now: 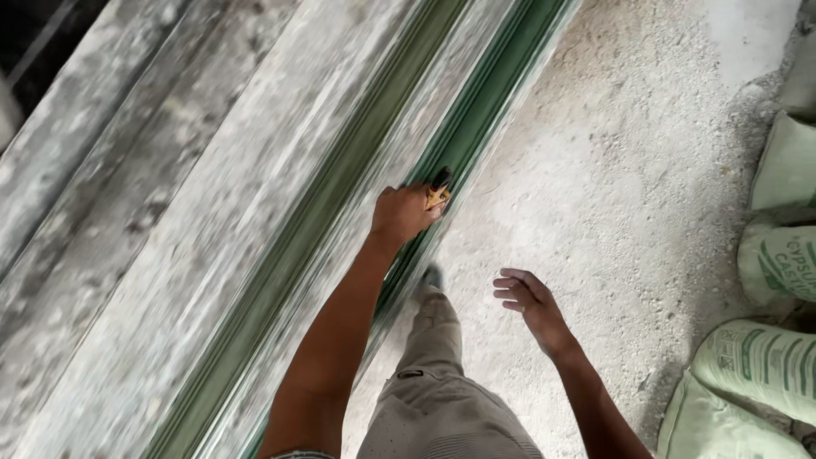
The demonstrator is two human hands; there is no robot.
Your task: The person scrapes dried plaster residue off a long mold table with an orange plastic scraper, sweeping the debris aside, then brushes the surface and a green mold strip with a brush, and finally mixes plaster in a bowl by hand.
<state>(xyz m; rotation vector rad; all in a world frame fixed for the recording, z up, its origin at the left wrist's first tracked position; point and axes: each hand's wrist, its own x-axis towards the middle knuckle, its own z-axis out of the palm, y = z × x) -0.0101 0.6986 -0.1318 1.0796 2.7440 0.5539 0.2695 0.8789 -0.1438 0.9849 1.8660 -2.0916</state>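
The left hand (401,212) grips a small yellow-black tool (439,192) against the long green-edged mould (340,195); right hand (531,302) beside it hangs loosely spread, holding nothing.

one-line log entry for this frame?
left hand: gripping small tool against green mould | right hand: open, free, over floor | sacks at right

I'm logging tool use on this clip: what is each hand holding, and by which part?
The left hand grips a small yellow-and-black tool against the green moulding; which part is hidden. The right hand holds nothing.
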